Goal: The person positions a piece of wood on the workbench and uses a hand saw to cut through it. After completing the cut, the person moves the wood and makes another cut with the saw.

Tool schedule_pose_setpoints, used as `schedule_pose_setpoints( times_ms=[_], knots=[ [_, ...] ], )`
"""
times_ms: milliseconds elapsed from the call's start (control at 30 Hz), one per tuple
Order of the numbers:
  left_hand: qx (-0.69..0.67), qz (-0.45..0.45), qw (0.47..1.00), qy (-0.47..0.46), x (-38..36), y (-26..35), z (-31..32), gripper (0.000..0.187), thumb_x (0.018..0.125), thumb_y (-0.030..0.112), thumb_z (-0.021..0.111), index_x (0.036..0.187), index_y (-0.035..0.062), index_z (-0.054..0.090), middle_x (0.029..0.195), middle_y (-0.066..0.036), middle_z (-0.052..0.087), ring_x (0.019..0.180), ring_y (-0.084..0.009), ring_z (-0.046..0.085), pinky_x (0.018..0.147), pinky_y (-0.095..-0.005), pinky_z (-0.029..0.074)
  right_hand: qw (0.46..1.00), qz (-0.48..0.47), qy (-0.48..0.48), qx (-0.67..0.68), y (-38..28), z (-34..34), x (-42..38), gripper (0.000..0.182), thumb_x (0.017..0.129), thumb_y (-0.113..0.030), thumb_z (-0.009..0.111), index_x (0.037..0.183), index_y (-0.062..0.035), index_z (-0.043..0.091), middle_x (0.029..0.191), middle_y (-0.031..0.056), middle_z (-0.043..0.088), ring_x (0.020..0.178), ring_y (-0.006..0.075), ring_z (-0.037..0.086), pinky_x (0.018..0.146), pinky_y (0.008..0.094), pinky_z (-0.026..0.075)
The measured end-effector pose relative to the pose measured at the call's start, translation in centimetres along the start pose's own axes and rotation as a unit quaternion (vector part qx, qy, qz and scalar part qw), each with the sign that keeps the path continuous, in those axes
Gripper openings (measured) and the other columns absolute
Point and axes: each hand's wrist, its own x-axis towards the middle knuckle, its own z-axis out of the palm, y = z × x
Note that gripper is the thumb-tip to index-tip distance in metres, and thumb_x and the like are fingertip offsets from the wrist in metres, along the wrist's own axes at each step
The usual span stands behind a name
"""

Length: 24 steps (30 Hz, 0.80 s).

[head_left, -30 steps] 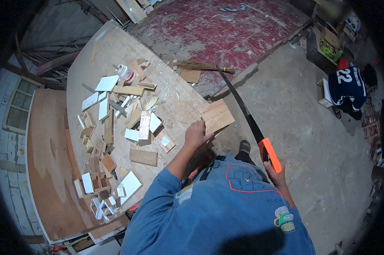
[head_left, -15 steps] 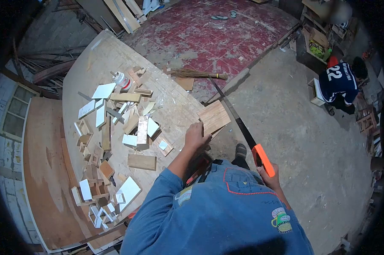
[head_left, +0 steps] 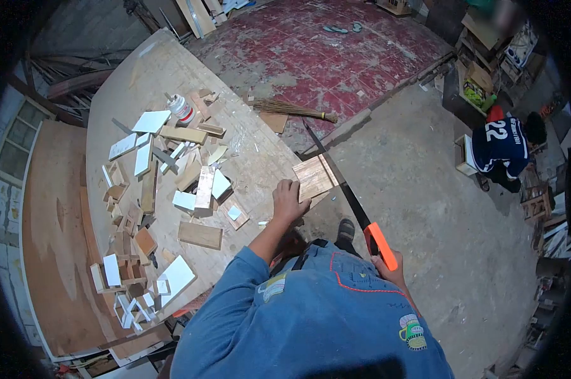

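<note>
My right hand [head_left: 391, 270] is wrapped round the orange handle of a handsaw [head_left: 353, 201]. Its long dark blade slants up and to the left, across the outer end of a light brown wooden board [head_left: 312, 179]. The board juts out past the corner of the workbench [head_left: 254, 148]. At the board's near left edge, my left hand [head_left: 288, 201] grips it with bent fingers; the thumb side is partly hidden. Whether the teeth have cut into the wood cannot be made out.
Wood offcuts [head_left: 200, 235], white-faced pieces [head_left: 176, 278] and a glue bottle [head_left: 182, 108] lie on the bench. A straw broom [head_left: 295, 111] rests beyond its edge. To the right, a person in a dark jersey [head_left: 500, 145] crouches on the concrete floor.
The view has shifted slightly. The saw blade now lies a little further left over the end of the board, its handle lower in view. Both hands keep their hold.
</note>
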Motion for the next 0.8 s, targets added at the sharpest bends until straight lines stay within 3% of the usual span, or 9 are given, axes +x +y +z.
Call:
schedule_pose_setpoints(
  times_ms=[100, 167, 367, 400, 467, 533, 600, 667, 800],
  knots=[
    [0.015, -0.003, 0.999, 0.031, 0.4, 0.6, 0.1, 0.072, 0.067, 0.043, 0.074, 0.121, 0.0026, 0.049, 0.123, -0.017, 0.048, 0.124, -0.0364, 0.039, 0.097, -0.0532, 0.033, 1.0, 0.005, -0.004, -0.021, 0.5, -0.2, 0.4, 0.026, 0.078, -0.019, 0.071, 0.074, 0.0011, 0.055, 0.06, 0.0026, 0.049, 0.056, 0.0114, 0.044, 0.053, 0.0302, 0.039],
    [0.084, 0.023, 0.996, 0.007, 1.1, 1.0, 0.1, 0.094, 0.068, 0.058, 0.07, 0.136, 0.0014, 0.04, 0.14, -0.02, 0.039, 0.136, -0.0376, 0.029, 0.105, -0.0561, 0.026, 0.999, 0.009, -0.016, -0.03, 1.2, -0.4, 0.6, 0.025, 0.078, -0.018, 0.071, 0.075, 0.0017, 0.056, 0.06, 0.0034, 0.05, 0.056, 0.0117, 0.045, 0.053, 0.0304, 0.04],
    [0.118, -0.018, 0.991, -0.058, 1.5, 0.2, 2.8, 0.107, 0.074, 0.069, 0.058, 0.148, 0.0003, 0.022, 0.155, -0.017, 0.018, 0.145, -0.0324, 0.011, 0.112, -0.0587, 0.013, 0.998, 0.036, -0.041, -0.043, -0.5, -0.1, 1.2, 0.022, 0.079, -0.017, 0.069, 0.081, 0.0024, 0.059, 0.063, 0.0033, 0.053, 0.059, 0.0114, 0.048, 0.055, 0.0307, 0.042],
    [0.116, -0.022, 0.991, -0.058, 1.4, 0.3, 3.2, 0.107, 0.074, 0.069, 0.058, 0.148, 0.0003, 0.022, 0.155, -0.017, 0.018, 0.145, -0.0324, 0.011, 0.112, -0.0587, 0.013, 0.999, 0.034, -0.031, -0.027, -1.2, 0.3, 1.3, 0.02, 0.078, -0.014, 0.068, 0.075, 0.0004, 0.056, 0.061, 0.0003, 0.05, 0.056, 0.0098, 0.044, 0.052, 0.0299, 0.037],
    [0.122, -0.047, 0.991, 0.002, 1.2, 0.8, 3.8, 0.105, 0.074, 0.062, 0.063, 0.146, -0.0033, 0.023, 0.153, -0.021, 0.021, 0.143, -0.0381, 0.015, 0.11, -0.0599, 0.017, 0.999, 0.032, -0.019, -0.011, -1.3, 0.2, 1.3, 0.02, 0.076, -0.012, 0.067, 0.069, -0.0017, 0.052, 0.06, -0.0028, 0.046, 0.054, 0.0083, 0.041, 0.048, 0.0292, 0.033],
    [0.085, -0.082, 0.993, -0.004, 0.8, 1.4, 3.5, 0.103, 0.074, 0.057, 0.065, 0.146, -0.0032, 0.023, 0.154, -0.021, 0.019, 0.144, -0.0384, 0.013, 0.111, -0.0595, 0.015, 0.998, 0.052, -0.026, -0.038, -0.4, -0.5, 1.1, 0.023, 0.079, -0.019, 0.07, 0.078, 0.0014, 0.058, 0.063, 0.0016, 0.052, 0.059, 0.0112, 0.047, 0.055, 0.0304, 0.04],
    [0.05, -0.116, 0.992, -0.01, 0.0, 2.3, 2.2, 0.1, 0.074, 0.052, 0.067, 0.145, -0.0031, 0.024, 0.154, -0.021, 0.017, 0.144, -0.0386, 0.011, 0.112, -0.0592, 0.013, 0.998, 0.054, -0.019, -0.04, 0.0, -1.2, 1.0, 0.023, 0.079, -0.019, 0.069, 0.076, 0.0008, 0.057, 0.062, 0.0009, 0.05, 0.059, 0.0113, 0.045, 0.054, 0.0304, 0.039],
    [0.051, -0.138, 0.989, -0.007, -1.3, 2.4, 0.7, 0.089, 0.072, 0.042, 0.072, 0.14, -0.002, 0.035, 0.15, -0.024, 0.025, 0.141, -0.042, 0.017, 0.11, -0.0567, 0.02, 0.998, 0.057, -0.011, -0.038, 0.6, -1.8, 1.0, 0.024, 0.079, -0.019, 0.069, 0.074, 0.0002, 0.056, 0.061, 0.0002, 0.047, 0.058, 0.0113, 0.044, 0.053, 0.0304, 0.038],
    [0.058, -0.071, 0.996, -0.012, -3.3, 0.1, -1.2, 0.076, 0.07, 0.036, 0.075, 0.132, 0.0027, 0.046, 0.141, -0.023, 0.036, 0.132, -0.0405, 0.032, 0.104, -0.0551, 0.029, 0.998, 0.059, 0.03, -0.005, 1.1, -2.3, 1.5, 0.025, 0.08, -0.017, 0.068, 0.069, -0.0021, 0.052, 0.061, -0.0009, 0.046, 0.057, 0.0094, 0.042, 0.052, 0.0295, 0.037]
  ],
)
